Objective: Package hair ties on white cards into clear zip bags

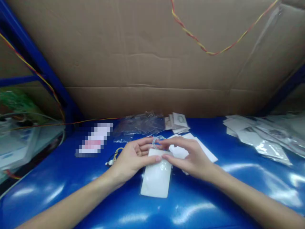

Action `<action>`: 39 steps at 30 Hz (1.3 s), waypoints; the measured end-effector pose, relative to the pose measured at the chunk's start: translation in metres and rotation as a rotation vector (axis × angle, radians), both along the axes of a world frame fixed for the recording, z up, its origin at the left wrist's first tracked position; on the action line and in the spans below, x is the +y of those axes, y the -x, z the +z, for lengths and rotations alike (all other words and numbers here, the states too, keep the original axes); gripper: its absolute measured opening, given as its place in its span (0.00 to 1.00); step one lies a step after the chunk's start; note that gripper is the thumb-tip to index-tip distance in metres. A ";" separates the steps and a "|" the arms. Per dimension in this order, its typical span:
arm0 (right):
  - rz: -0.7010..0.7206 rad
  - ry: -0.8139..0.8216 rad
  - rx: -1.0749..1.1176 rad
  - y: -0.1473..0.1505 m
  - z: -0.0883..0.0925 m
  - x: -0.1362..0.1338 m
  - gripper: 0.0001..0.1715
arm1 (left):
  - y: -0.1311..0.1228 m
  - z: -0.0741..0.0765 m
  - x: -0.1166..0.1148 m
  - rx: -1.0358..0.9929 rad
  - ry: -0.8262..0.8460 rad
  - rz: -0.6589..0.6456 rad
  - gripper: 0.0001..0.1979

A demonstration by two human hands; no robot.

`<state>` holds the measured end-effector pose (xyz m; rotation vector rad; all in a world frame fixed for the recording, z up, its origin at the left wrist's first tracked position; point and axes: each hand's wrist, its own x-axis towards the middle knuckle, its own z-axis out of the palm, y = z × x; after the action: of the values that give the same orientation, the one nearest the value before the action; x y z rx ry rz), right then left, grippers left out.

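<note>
A white card in a clear plastic sleeve point(156, 179) lies on the blue table point(186, 203) in front of me. My left hand point(132, 159) curls its fingers round the sleeve's top left corner, thumb on the card. My right hand point(188, 156) pinches the top edge from the right, fingertips by a small coiled pale cable point(157, 141) held between both hands. More white cards point(205, 151) lie under and behind my right hand.
Empty clear bags point(139, 125) and a small stack of white packets point(177, 122) sit behind my hands. A heap of bagged items point(264, 136) lies at the right. A cardboard wall point(152, 57) closes the back. A thin cable with a small white plug point(113, 157) lies left of my hand.
</note>
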<state>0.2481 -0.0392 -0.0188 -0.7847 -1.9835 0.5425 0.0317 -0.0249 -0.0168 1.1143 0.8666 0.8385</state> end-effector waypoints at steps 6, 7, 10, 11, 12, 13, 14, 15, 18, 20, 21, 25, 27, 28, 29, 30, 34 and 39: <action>-0.040 -0.049 -0.068 0.001 0.004 -0.002 0.24 | 0.000 -0.003 0.000 0.019 -0.062 -0.006 0.30; -0.039 -0.041 -0.079 0.000 0.006 -0.003 0.25 | 0.000 -0.003 0.000 0.024 -0.073 -0.012 0.29; -0.029 0.043 -0.084 0.000 0.011 -0.006 0.25 | 0.000 -0.003 -0.001 0.054 -0.099 -0.027 0.26; -0.023 0.102 -0.077 0.000 0.014 -0.007 0.24 | 0.001 -0.003 -0.001 0.058 -0.107 -0.024 0.26; -0.007 0.180 -0.062 0.000 0.016 -0.008 0.22 | 0.001 -0.004 0.000 0.060 -0.114 -0.024 0.27; 0.021 0.278 -0.038 -0.001 0.018 -0.009 0.21 | 0.001 -0.004 0.000 0.060 -0.124 -0.025 0.28; 0.052 0.375 -0.002 -0.001 0.019 -0.009 0.21 | 0.002 -0.004 0.000 0.056 -0.132 -0.022 0.28; 0.083 0.458 0.038 -0.001 0.020 -0.009 0.22 | 0.002 -0.004 0.000 0.053 -0.138 -0.021 0.28; 0.139 0.549 0.096 -0.002 0.021 -0.009 0.25 | 0.002 -0.003 0.000 0.062 -0.142 -0.019 0.29; 0.151 0.538 0.083 -0.003 0.020 -0.008 0.27 | 0.001 -0.003 -0.002 0.066 -0.141 -0.020 0.30; 0.153 0.533 0.071 -0.004 0.019 -0.007 0.28 | 0.001 -0.003 -0.003 0.064 -0.146 -0.025 0.30; 0.086 0.375 -0.021 -0.004 0.014 -0.005 0.28 | -0.001 -0.004 -0.005 0.052 -0.176 -0.041 0.29; 0.049 0.210 -0.069 -0.004 0.012 -0.005 0.25 | 0.000 -0.004 -0.004 0.063 -0.184 -0.036 0.29; 0.035 0.127 -0.067 -0.004 0.011 -0.004 0.23 | 0.001 -0.004 -0.003 0.067 -0.183 -0.025 0.30; 0.019 0.049 -0.048 -0.004 0.010 -0.004 0.20 | 0.001 -0.004 -0.002 0.066 -0.179 -0.013 0.30; -0.005 -0.018 -0.022 -0.004 0.010 -0.003 0.16 | 0.001 -0.004 -0.001 0.060 -0.173 -0.001 0.31; -0.184 -0.147 0.036 -0.006 0.012 -0.001 0.07 | 0.002 -0.004 0.000 0.027 -0.180 0.037 0.31; -0.249 -0.095 -0.016 -0.008 0.013 0.002 0.08 | 0.001 -0.003 -0.003 0.055 -0.202 0.020 0.30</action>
<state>0.2556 -0.0371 -0.0061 -0.9617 -1.8756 0.2941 0.0311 -0.0276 -0.0194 1.3117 0.8535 0.9306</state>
